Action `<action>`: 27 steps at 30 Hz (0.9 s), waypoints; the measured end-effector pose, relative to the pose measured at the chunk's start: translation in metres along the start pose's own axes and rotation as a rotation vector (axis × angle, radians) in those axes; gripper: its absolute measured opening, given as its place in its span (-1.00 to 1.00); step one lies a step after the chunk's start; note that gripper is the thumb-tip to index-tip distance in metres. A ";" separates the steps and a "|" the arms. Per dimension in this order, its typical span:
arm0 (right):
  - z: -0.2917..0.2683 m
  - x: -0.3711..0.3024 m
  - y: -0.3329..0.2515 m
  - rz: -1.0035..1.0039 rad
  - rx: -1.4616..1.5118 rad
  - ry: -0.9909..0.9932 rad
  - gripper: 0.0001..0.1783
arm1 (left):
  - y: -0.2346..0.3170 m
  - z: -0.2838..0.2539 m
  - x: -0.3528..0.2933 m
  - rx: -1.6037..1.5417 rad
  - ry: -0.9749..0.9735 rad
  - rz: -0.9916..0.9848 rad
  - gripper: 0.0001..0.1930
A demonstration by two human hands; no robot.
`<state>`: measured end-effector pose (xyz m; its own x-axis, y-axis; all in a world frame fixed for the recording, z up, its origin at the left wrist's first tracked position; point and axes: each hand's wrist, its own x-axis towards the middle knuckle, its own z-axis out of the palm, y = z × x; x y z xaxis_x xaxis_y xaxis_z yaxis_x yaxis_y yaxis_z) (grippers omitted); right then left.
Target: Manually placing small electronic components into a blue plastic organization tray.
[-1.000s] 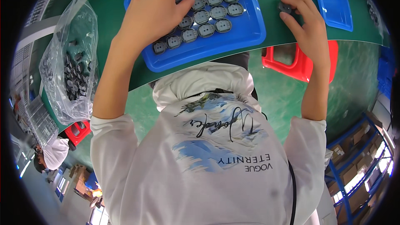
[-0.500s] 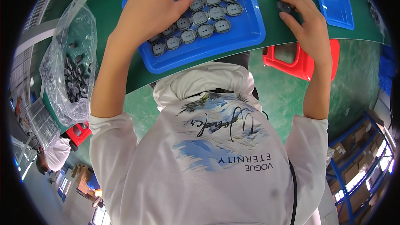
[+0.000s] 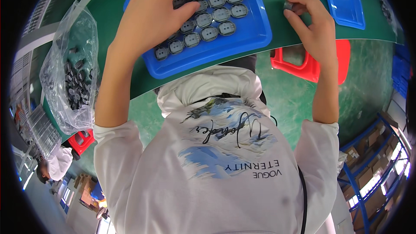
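Observation:
Rows of grey oval plastic parts (image 3: 226, 28), each with small holes in its face, lie in a blue tray (image 3: 162, 71) on the green table. Over the tray's left side, my left hand (image 3: 158, 11) has thumb and index finger spread, with nothing gripped between them. Some parts are hidden under that hand. To the right of the tray, my right hand (image 3: 318, 24) is closed on a small dark grey plastic part (image 3: 288, 5), pinched between thumb and fingertips just above the table.
A clear plastic bag (image 3: 71, 82) with many dark grey pieces lies at the left table edge. Another blue tray (image 3: 344, 2) is at the far right. A red plastic stool (image 3: 342, 63) stands below the table edge. One person (image 3: 58, 164) is at the lower left.
The dark grey part in my right hand has turned and shifted slightly left with the fingers. My left hand stays over the tray. The whole view has shifted a little.

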<state>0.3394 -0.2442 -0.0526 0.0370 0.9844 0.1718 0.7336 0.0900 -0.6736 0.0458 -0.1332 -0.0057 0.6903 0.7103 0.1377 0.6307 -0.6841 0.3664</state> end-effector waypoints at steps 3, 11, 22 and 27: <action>0.007 -0.006 -0.005 -0.022 0.012 0.100 -0.67 | 0.000 0.005 -0.013 0.029 0.139 0.076 -0.74; -0.005 -0.020 0.016 -0.302 -0.273 0.100 -0.66 | -0.012 0.004 -0.096 -0.216 0.510 -0.365 -0.75; 0.005 0.004 -0.046 -0.490 -0.137 -0.146 -0.87 | -0.012 0.038 -0.142 -0.586 0.729 -0.640 -0.88; 0.010 0.016 -0.055 -0.461 -0.182 -0.305 -0.89 | -0.008 0.042 -0.142 -0.605 0.690 -0.658 -0.88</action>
<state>0.2931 -0.2316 -0.0203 -0.4913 0.8510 0.1854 0.7335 0.5191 -0.4389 -0.0419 -0.2356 -0.0672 -0.1740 0.9711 0.1636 0.3947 -0.0835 0.9150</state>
